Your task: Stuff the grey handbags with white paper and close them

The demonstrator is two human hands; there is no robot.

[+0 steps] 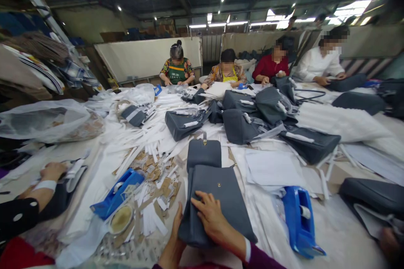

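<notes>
A grey leather handbag (217, 185) lies flat in front of me with its flap thrown open toward the far side and a small gold stud on its front. My right hand (212, 218) rests palm down on the bag's front, fingers stretched toward the left edge. My left hand (175, 235) grips the bag's near left edge, thumb up along the side and fingers hidden under it.
Blue tape dispensers sit at my left (117, 194) and right (299, 218). White paper strips (148, 143) and cardboard scraps litter the table. More grey bags (184, 122) pile further back. A co-worker's hand (52, 171) works at the left; several people sit across the table.
</notes>
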